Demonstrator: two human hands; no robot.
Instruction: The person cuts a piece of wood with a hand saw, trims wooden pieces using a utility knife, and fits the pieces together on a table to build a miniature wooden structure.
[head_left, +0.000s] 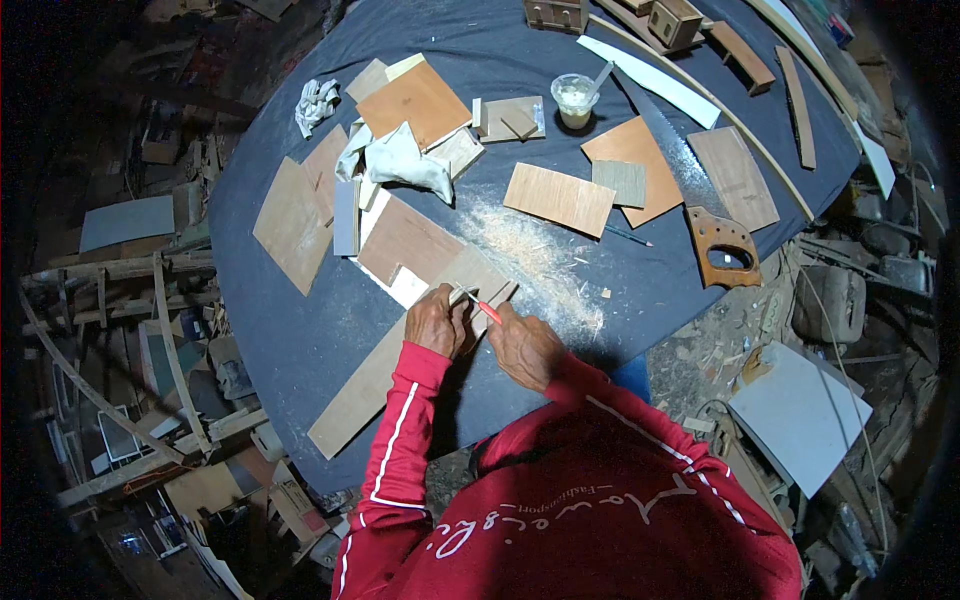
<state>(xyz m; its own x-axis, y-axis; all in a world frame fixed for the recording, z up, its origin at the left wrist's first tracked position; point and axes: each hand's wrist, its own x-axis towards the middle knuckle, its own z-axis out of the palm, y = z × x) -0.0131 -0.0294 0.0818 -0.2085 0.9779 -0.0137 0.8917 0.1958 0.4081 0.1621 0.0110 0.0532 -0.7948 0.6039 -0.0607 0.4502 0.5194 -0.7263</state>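
Both my hands meet near the far end of a long wooden board (362, 398) lying slantwise on the cloth-covered table. My right hand (528, 350) is closed around a slim tool with a red handle (489, 312), its thin metal tip pointing left toward my other hand. The fingers of my left hand (434, 320) are bent and pinch a small pale piece of wood (460, 293), which they partly hide. The tool's tip is at or close to this piece; contact cannot be made out. A brown wooden panel (410, 240) lies just beyond the hands.
Sawdust (530, 260) covers the dark cloth (290, 340) right of the panel. A handsaw (722, 250), a pencil (630, 236), a plastic cup of pale paste (576, 100), a cloth bundle (408, 165) and several wood pieces lie farther off. Curved strips (710, 110) line the far right.
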